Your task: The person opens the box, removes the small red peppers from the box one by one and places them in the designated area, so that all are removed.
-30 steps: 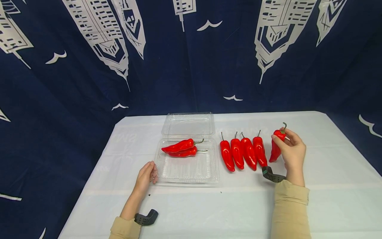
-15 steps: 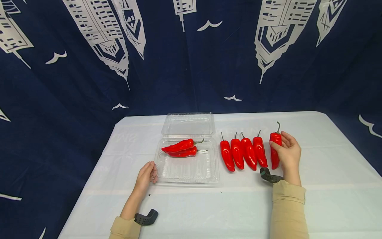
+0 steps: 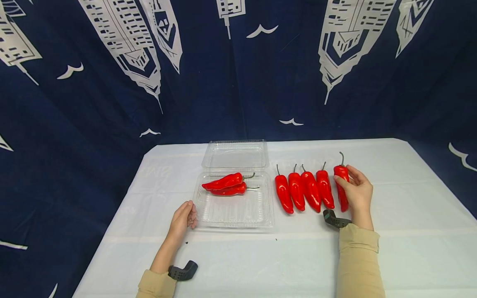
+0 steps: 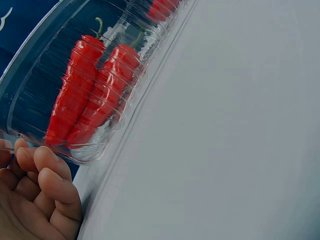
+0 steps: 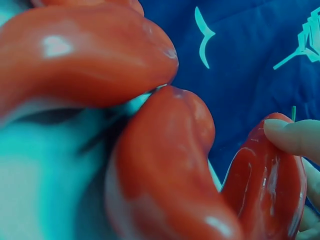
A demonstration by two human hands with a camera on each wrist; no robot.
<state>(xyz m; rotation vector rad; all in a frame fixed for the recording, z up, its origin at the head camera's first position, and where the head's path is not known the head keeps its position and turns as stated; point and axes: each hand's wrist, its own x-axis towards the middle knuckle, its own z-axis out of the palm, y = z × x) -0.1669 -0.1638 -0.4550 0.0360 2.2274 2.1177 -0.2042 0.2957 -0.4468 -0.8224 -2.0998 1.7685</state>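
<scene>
A clear plastic container [image 3: 234,213] lies left of centre, its lid [image 3: 234,155] folded open toward the far edge of the surface [image 3: 261,265]. Two glossy red peppers [image 3: 222,182] lie against each other inside, stems toward the surface's right edge. Four more red peppers [image 3: 310,191] lie in a row beside it, stems toward the far edge. The right hand [image 3: 358,194] pinches another pepper [image 3: 343,199] just beyond, stem likewise toward the far edge

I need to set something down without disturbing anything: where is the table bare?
The table is bare right of the right hand, and, save tiny specks, between the sleeves in front of the clear container. It's crowded from the container across the row of four peppers to the held pepper.
</scene>
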